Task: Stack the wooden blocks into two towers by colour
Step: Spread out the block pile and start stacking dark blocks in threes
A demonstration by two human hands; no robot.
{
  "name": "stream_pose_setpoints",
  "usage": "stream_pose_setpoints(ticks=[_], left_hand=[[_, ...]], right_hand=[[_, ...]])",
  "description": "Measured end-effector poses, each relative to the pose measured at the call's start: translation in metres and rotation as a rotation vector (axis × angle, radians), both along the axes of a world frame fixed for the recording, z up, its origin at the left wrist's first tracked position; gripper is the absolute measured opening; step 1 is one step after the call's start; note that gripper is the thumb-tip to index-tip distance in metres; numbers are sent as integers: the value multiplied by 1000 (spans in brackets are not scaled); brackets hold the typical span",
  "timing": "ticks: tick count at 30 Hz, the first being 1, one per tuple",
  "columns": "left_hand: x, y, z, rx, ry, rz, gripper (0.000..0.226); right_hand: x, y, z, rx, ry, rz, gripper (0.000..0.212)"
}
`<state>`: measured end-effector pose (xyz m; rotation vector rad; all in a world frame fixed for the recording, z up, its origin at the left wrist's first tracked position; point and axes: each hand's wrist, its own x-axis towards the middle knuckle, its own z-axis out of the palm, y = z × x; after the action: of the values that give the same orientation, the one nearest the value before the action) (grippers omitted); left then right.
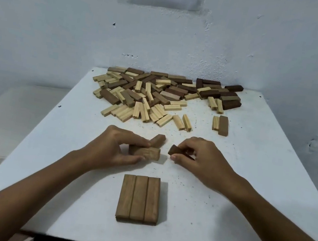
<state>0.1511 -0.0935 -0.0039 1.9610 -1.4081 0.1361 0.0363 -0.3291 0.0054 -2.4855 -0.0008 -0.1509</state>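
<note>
Three brown blocks lie side by side as one flat layer near the front of the white table. Just beyond it, my left hand grips two brown blocks, one lying across, the other angled up behind it. My right hand pinches a single dark brown block between thumb and fingers, its end pointing toward the left hand. A big mixed pile of pale and brown blocks covers the far part of the table.
A pale block and a brown block lie together, apart from the pile, on the right. The white wall stands right behind the table. Left of the table is a lower white surface.
</note>
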Motion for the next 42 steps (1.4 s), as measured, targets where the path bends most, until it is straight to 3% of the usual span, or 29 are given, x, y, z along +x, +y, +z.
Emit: stream_pose_setpoints(ticks=[4,8,11,15,19,24,29,32,37,42], left_hand=[[-4,10,-8,-8,-56,79,41],[-4,9,-8,-43,88,390,48],[-1,7,-10,20,185,535,50],[4,11,-5,81,243,410,62],[12,26,0,218,253,192,59],[10,16,-8,258,147,190,60],[0,-1,-6,254,136,246,79],[-4,-8,-4,270,106,326,86],[-11,-23,-3,320,-16,428,89],[-1,-30,8,381,63,339,77]], right_hand=[[4,8,-3,-30,-20,-72,32],[12,11,-2,10,-27,-178,44],[19,12,1,119,-25,-219,40],[19,2,11,383,100,-132,40],[13,-14,19,332,275,43,59],[18,-3,8,166,177,50,51],[21,12,3,80,3,13,51],[22,14,0,25,-17,-11,49],[21,14,0,41,-3,2,27],[15,16,1,47,54,12,34]])
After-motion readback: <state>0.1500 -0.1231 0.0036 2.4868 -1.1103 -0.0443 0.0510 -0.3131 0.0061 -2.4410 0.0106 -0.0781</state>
